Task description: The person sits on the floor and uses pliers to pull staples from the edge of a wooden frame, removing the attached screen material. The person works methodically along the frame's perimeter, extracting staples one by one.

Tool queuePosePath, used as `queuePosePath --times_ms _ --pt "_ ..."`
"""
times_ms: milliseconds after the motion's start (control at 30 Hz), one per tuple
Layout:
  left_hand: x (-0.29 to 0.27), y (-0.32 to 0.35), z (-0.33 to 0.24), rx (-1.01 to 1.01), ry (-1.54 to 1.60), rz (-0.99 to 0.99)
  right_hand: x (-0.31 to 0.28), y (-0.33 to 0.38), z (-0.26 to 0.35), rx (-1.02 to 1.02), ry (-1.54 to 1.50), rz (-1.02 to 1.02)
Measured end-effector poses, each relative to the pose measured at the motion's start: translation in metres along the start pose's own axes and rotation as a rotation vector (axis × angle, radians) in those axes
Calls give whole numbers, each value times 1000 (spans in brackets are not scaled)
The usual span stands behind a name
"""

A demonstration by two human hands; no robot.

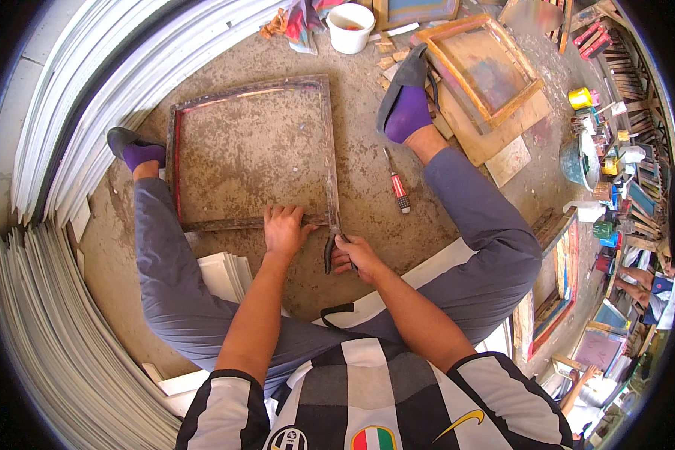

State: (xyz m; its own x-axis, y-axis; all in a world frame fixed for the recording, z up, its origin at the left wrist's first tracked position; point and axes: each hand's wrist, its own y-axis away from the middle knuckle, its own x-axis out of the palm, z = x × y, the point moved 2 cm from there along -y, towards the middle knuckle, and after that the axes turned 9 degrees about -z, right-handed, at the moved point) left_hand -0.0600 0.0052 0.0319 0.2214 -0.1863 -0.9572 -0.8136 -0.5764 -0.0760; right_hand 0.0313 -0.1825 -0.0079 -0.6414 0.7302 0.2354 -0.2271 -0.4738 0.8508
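Note:
A worn, dark wooden frame lies on the floor between my legs, and bare concrete shows through its opening. My left hand is closed over its near bar, close to the near right corner, with the fingers curled across the wood. At that corner my right hand is closed around dark-handled pliers. The plier jaws are at the corner joint; whether they bite on anything is too small to tell. To the right of the frame lies a screwdriver with a red and black handle.
Stacks of white sheets line the left side. A white bucket stands at the far side. An orange-edged frame rests on boards at far right. Paint containers and a teal bucket crowd the right, where other people are partly visible.

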Motion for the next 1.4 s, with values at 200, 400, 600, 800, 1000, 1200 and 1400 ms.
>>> queuePosePath --times_ms 200,400,600,800,1000,1200,1400 --pt "-6 5 -34 174 73 -116 -5 6 22 -41 -141 -167" --pt "16 28 -16 424 255 -29 -22 -6 20 -86 -162 -171" --pt "13 36 -21 240 121 -116 -22 -14 8 -101 -109 -198" --pt "25 50 -10 260 5 -53 -20 -8 11 -106 -99 -202" --pt "25 57 -13 369 44 -75 -22 -12 6 -124 -106 -202" --pt "21 52 -22 354 190 -115 -17 -8 10 -113 -18 -107" --pt "26 41 0 177 141 -225 -11 -14 22 -19 91 53"
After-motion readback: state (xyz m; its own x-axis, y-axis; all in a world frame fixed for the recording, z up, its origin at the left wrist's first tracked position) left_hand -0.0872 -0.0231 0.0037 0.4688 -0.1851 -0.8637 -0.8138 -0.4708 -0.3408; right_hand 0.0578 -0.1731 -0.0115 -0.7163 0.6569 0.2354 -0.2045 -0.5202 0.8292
